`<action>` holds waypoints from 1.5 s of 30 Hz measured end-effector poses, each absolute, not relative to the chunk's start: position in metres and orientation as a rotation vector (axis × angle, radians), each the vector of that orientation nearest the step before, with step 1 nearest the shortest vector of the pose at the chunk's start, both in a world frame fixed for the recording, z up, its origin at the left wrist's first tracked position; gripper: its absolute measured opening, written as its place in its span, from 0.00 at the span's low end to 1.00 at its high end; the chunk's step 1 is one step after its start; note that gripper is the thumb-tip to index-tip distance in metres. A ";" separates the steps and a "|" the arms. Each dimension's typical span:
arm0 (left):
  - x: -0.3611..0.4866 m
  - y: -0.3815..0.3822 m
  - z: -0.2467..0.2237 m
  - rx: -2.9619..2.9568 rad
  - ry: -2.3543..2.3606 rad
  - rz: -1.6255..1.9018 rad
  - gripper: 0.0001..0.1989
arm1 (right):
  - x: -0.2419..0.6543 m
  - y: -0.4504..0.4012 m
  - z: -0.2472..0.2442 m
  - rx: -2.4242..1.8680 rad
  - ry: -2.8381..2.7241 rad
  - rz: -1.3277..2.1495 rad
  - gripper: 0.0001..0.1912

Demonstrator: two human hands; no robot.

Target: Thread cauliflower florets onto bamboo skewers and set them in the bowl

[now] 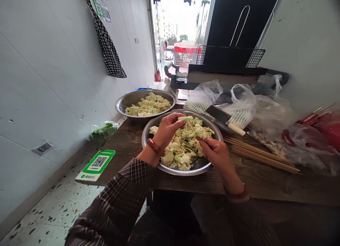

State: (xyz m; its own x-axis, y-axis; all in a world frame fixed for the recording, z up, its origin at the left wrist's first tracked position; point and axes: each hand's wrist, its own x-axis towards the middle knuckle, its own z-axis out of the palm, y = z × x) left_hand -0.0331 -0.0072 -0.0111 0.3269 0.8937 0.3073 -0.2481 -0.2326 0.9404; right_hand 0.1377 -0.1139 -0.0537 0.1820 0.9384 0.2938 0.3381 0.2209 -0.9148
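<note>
Over a metal bowl (145, 141) of cut cauliflower (183, 162), both of my hands are at work. My left hand (170, 127) pinches a pale cauliflower floret (186, 118) by the far side of the bowl. Between the fingers of my right hand (214, 152) is a thin wooden skewer (193, 126), slanting up toward that floret. Whether its tip is inside the floret I cannot tell. Close to my right fingertips is another floret (203, 132); I cannot make out whether it is on the skewer or lying in the bowl.
Behind on the left, a second metal bowl (119, 103) holds skewered cauliflower. A bundle of bamboo skewers (261, 154) lies right, near a cleaver (220, 115) with a wooden handle. Plastic bags (243, 100) crowd the table's back right. A QR code card (98, 164) lies at the left edge.
</note>
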 end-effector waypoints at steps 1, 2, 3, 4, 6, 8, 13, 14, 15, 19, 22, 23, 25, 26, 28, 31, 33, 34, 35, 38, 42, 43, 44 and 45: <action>-0.033 -0.007 -0.012 1.416 0.646 1.205 0.12 | 0.138 -0.114 -0.054 -1.326 -1.365 0.666 0.20; -0.033 -0.006 -0.012 1.429 0.650 1.199 0.12 | 0.138 -0.114 -0.055 -1.324 -1.364 0.658 0.20; -0.033 -0.006 -0.013 1.443 0.653 1.191 0.11 | 0.138 -0.114 -0.055 -1.323 -1.363 0.650 0.20; -0.033 -0.006 -0.013 1.457 0.655 1.183 0.11 | 0.138 -0.114 -0.056 -1.323 -1.363 0.644 0.20; -0.033 -0.006 -0.012 1.478 0.658 1.173 0.12 | 0.139 -0.114 -0.057 -1.327 -1.356 0.632 0.19; -0.032 -0.008 -0.012 1.487 0.663 1.168 0.12 | 0.139 -0.114 -0.058 -1.326 -1.336 0.628 0.18; -0.029 -0.010 -0.011 1.437 0.632 1.141 0.11 | 0.141 -0.112 -0.061 -1.283 -1.299 0.666 0.19; -0.029 -0.010 -0.012 1.418 0.619 1.131 0.11 | 0.141 -0.112 -0.061 -1.275 -1.299 0.669 0.19; -0.029 -0.009 -0.012 1.401 0.607 1.124 0.12 | 0.142 -0.111 -0.062 -1.268 -1.302 0.669 0.19; -0.029 -0.008 -0.014 1.334 0.555 1.105 0.12 | 0.145 -0.110 -0.064 -1.249 -1.316 0.664 0.18; -0.029 -0.008 -0.013 1.284 0.516 1.080 0.13 | 0.145 -0.110 -0.065 -1.249 -1.310 0.668 0.17; -0.029 -0.009 -0.013 1.270 0.509 1.071 0.13 | 0.145 -0.110 -0.065 -1.249 -1.306 0.669 0.17; -0.029 -0.010 -0.012 1.257 0.503 1.056 0.13 | 0.145 -0.111 -0.065 -1.249 -1.299 0.670 0.18; -0.029 -0.010 -0.012 1.257 0.503 1.051 0.13 | 0.145 -0.111 -0.065 -1.251 -1.293 0.669 0.18; -0.029 -0.010 -0.012 1.264 0.498 1.046 0.13 | 0.145 -0.111 -0.064 -1.256 -1.285 0.665 0.19; -0.029 -0.009 -0.013 1.275 0.490 1.042 0.12 | 0.145 -0.112 -0.063 -1.263 -1.284 0.654 0.19; -0.029 -0.009 -0.014 1.281 0.488 1.039 0.11 | 0.145 -0.112 -0.061 -1.258 -1.278 0.658 0.20; -0.029 -0.009 -0.014 1.284 0.489 1.037 0.11 | 0.144 -0.112 -0.060 -1.253 -1.268 0.661 0.20; -0.028 -0.009 -0.014 1.285 0.490 1.038 0.11 | 0.144 -0.112 -0.058 -1.249 -1.256 0.665 0.20; -0.027 -0.010 -0.012 1.285 0.508 1.046 0.10 | 0.144 -0.113 -0.055 -1.251 -1.232 0.664 0.20; -0.027 -0.012 -0.008 1.296 0.538 1.035 0.10 | 0.144 -0.113 -0.054 -1.254 -1.235 0.672 0.20; -0.027 -0.012 -0.008 1.302 0.542 1.032 0.10 | 0.144 -0.113 -0.054 -1.252 -1.228 0.680 0.20; -0.027 -0.012 -0.008 1.312 0.543 1.029 0.09 | 0.144 -0.113 -0.054 -1.249 -1.224 0.690 0.20; -0.027 -0.013 -0.008 1.326 0.541 1.019 0.09 | 0.144 -0.113 -0.055 -1.244 -1.220 0.696 0.20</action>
